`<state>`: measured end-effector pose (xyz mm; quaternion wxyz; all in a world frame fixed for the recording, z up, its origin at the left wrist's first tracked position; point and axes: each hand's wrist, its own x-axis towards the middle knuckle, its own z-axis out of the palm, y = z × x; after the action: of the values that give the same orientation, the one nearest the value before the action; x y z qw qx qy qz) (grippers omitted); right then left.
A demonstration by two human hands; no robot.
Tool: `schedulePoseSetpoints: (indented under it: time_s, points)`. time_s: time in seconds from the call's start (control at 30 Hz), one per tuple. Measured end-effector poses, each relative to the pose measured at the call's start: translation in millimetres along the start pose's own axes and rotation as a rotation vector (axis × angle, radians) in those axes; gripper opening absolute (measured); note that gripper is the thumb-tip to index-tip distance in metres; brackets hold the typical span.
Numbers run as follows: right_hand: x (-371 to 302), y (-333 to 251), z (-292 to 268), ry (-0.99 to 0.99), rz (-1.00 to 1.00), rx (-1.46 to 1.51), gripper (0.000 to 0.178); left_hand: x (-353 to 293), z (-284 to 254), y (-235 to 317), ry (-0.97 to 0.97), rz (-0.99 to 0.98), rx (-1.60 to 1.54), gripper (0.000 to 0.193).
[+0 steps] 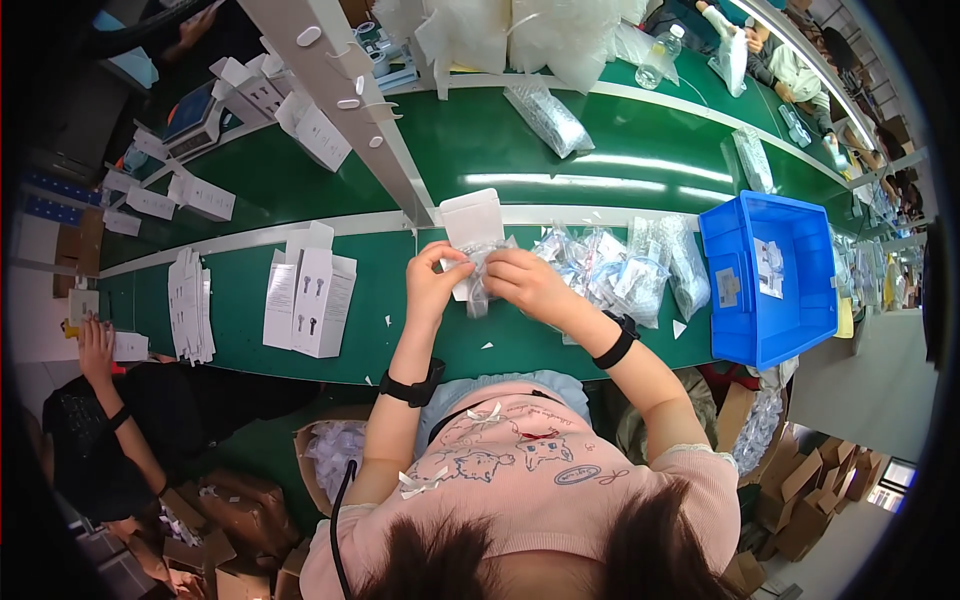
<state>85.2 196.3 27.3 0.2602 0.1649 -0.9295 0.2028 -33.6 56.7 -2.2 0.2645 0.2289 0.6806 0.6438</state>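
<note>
At the front edge of the green table, a small white box (472, 218) stands with its flap up, and a crumpled clear plastic bag (480, 300) lies across its front. My left hand (436, 288) is closed in a pinch on the bag's left side, close to the box. From the other side my right hand (530, 288) pinches the same bag, fingers bent. What the bag contains is hidden by the fingers. Right of my hands is a pile of clear plastic bags (610, 268) with small items inside.
A blue bin (770, 340) stands at the right. On the left are white printed boxes (318, 305) and a stack of flat white cartons (188, 305). Behind runs a raised green shelf with a bubble-wrap pack (548, 115) and a metal post (350, 100). A co-worker's hand (97, 350) is far left.
</note>
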Motion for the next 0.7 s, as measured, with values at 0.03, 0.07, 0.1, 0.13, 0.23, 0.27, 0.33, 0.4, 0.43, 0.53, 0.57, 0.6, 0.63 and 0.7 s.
schedulePoseSetpoints:
  time_s: [0.03, 0.07, 0.1, 0.13, 0.23, 0.27, 0.33, 0.4, 0.43, 0.53, 0.57, 0.6, 0.63, 0.7]
  points:
    - [5.4, -2.3, -4.5, -0.085, 0.045, -0.018, 0.024, 1.2, -2.5, -0.9, 0.002, 0.007, 0.014, 0.014]
    - [8.8, -7.0, -10.5, -0.171, 0.097, -0.037, 0.03, 0.3, -3.7, 0.9, 0.004, 0.006, 0.014, 0.014]
    - [10.4, -10.0, -13.4, -0.256, 0.146, -0.057, 0.036, -1.1, -6.0, 3.8, 0.013, 0.009, -0.026, 0.019]
    - [8.6, -10.4, -13.7, -0.255, 0.14, -0.057, 0.036, -3.0, -9.2, 8.1, 0.023, 0.013, -0.065, 0.024]
    - [-9.7, 1.5, -12.8, 0.113, 0.303, 0.136, 0.059, -6.3, -43.5, 15.1, 0.179, 0.355, 0.286, 0.048]
    - [-18.5, 7.4, -4.6, 0.121, 0.301, 0.116, 0.059, -7.0, -68.7, 8.1, 0.329, 0.453, 0.644, 0.055]
    - [-41.4, 15.8, 27.5, 0.105, 0.486, 0.305, 0.072, -15.0, -113.0, 1.8, 0.489, 0.316, 1.235, 0.071]
    - [-44.4, 16.2, 34.2, 0.099, 0.571, 0.402, 0.078, -23.8, -147.2, -7.9, 0.329, -0.108, 1.485, 0.084]
    - [-40.8, 15.2, 32.5, 0.061, 0.6, 0.452, 0.079, -27.9, -161.0, -23.1, 0.18, -0.291, 1.507, 0.09]
    - [-6.3, 22.2, 13.5, 0.0, 0.703, 0.563, 0.078, -45.9, -189.7, -73.6, 0.206, -0.283, 1.513, 0.1]
    - [-2.1, 33.6, -11.9, 0.017, 0.79, 0.543, 0.076, -46.2, -183.2, -78.9, 0.192, -0.232, 1.509, 0.101]
    - [3.4, 50.3, -28.7, 0.125, 0.864, 0.642, 0.074, -52.0, -168.1, -70.5, 0.191, -0.193, 1.513, 0.101]
    - [9.9, 72.7, -40.6, 0.23, 0.935, 0.744, 0.072, -61.7, -154.6, -61.7, 0.159, -0.213, 1.492, 0.1]
    - [11.4, 129.8, -61.0, 0.497, 0.885, 0.761, 0.069, -63.0, -108.9, -45.6, 0.042, -0.18, 1.448, 0.099]
